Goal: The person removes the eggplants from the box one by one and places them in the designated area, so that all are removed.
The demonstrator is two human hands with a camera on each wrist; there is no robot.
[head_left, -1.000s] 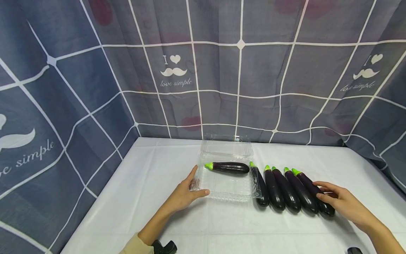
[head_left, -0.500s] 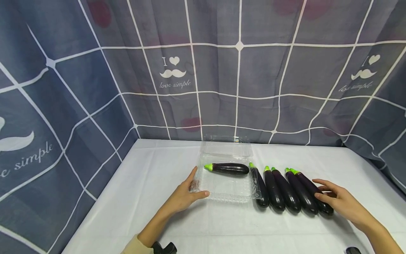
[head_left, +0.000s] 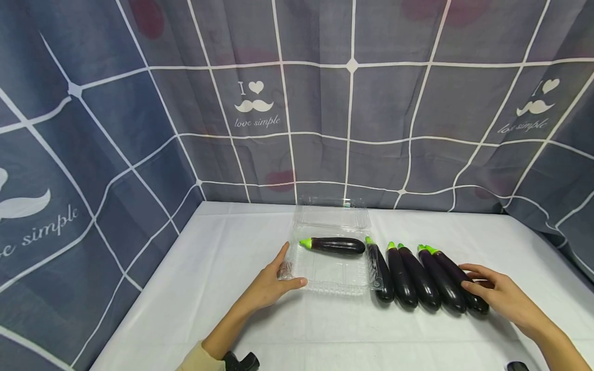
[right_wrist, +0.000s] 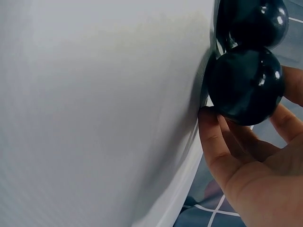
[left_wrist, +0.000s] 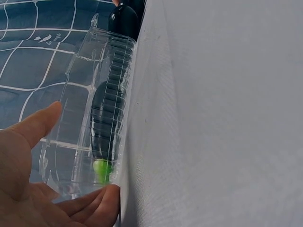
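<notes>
A clear plastic clamshell container (head_left: 331, 281) lies on the white table with its lid (head_left: 331, 214) folded back. One dark eggplant (head_left: 337, 246) with a green stem end lies crosswise inside. My left hand (head_left: 266, 288) spans the container's front-left corner, fingers along the left side and extended thumb by the front edge. To the right, several eggplants (head_left: 419, 283) lie side by side. My right hand (head_left: 501, 296) is at the rightmost eggplant (right_wrist: 246, 85), curled partly round it, its lower fingers (right_wrist: 215, 137) between eggplant and tablecloth.
The leftmost loose eggplant (head_left: 381, 278) lies against the container's right edge, partly seen through clear plastic. A grey checked curtain (head_left: 320, 103) hangs behind the table and on both sides. White cloth (head_left: 352, 330) covers the tabletop.
The rightmost eggplant has shifted slightly left, its stem end closer to its neighbour's. My left hand, the container and the eggplant inside stay in place.
</notes>
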